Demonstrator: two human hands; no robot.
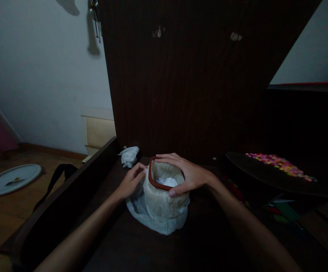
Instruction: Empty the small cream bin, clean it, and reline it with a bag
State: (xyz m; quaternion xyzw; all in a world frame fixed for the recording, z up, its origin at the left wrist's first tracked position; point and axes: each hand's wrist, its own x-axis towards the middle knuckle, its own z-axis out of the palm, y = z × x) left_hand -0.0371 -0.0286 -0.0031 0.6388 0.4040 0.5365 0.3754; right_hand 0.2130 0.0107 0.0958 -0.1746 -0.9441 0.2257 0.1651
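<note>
A small bin with a brown rim (151,177) stands on the dark wooden surface. Around its outside hangs a thin whitish plastic bag (164,221), bunched up near the base. Inside lies some crumpled white paper (168,182). My left hand (130,180) pinches the bag beside the rim's left edge, thumb and forefinger together. Spanning the opening from the right, my right hand (193,174) grips the bin, its thumb on the front edge and its fingers over the back edge. A crumpled whitish bag (130,155) sits behind my left hand.
A tall dark wooden panel (186,94) rises behind the bin. A low raised board (76,192) borders the surface on the left. To the right, a dark ledge (237,162) carries a row of small pink and yellow pieces (279,165). On the floor lies a white round lid-like object (25,175).
</note>
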